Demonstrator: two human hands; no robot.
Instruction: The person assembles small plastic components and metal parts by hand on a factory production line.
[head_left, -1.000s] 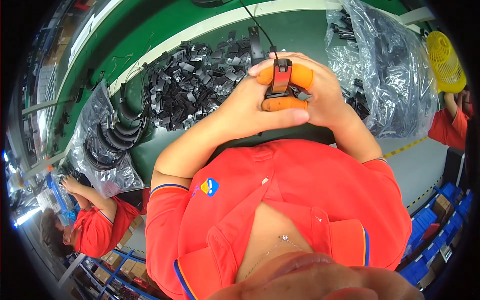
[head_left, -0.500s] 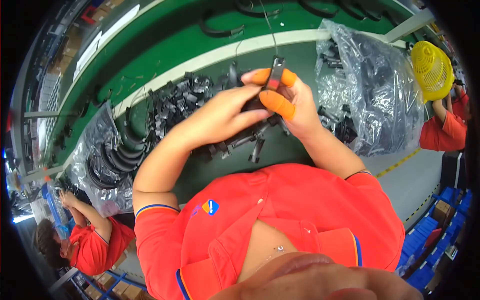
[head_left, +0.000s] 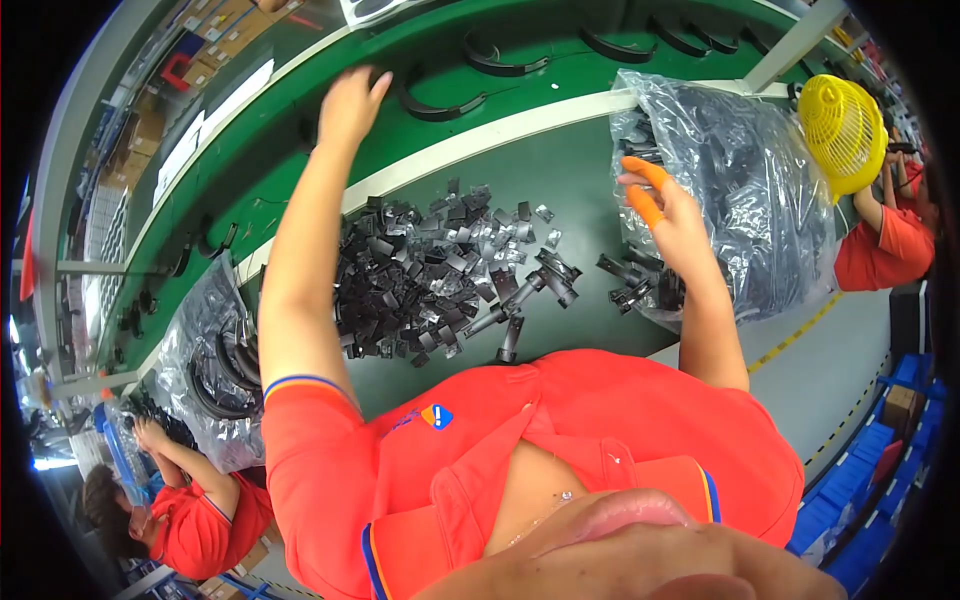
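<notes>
Over the green belt (head_left: 590,95), my left hand (head_left: 347,112) reaches out, its thumb stretched away from blurred fingers. Dark bits of a curved black band (head_left: 307,130) show beside and under it; the hand hides the rest. Just to its right lies another curved black headband (head_left: 445,110) with a thin wire. My right hand (head_left: 677,222), with orange finger cots, is open by the mouth of a clear plastic bag (head_left: 750,190) of black parts. Between my arms, small black plastic pieces (head_left: 410,280) are heaped on the dark green table (head_left: 560,160), beside several longer black arm-shaped parts (head_left: 515,300).
A pale rail (head_left: 500,135) divides table and belt. More black bands lie along the belt. Another plastic bag (head_left: 195,340) with curved bands stands at the left. A yellow fan (head_left: 843,135) is at the right. Co-workers in red sit at both sides; blue bins (head_left: 840,490) stand lower right.
My hands have parted from the black piece they held together over the table. The left has moved up and left over the belt; the right has moved right to the bag.
</notes>
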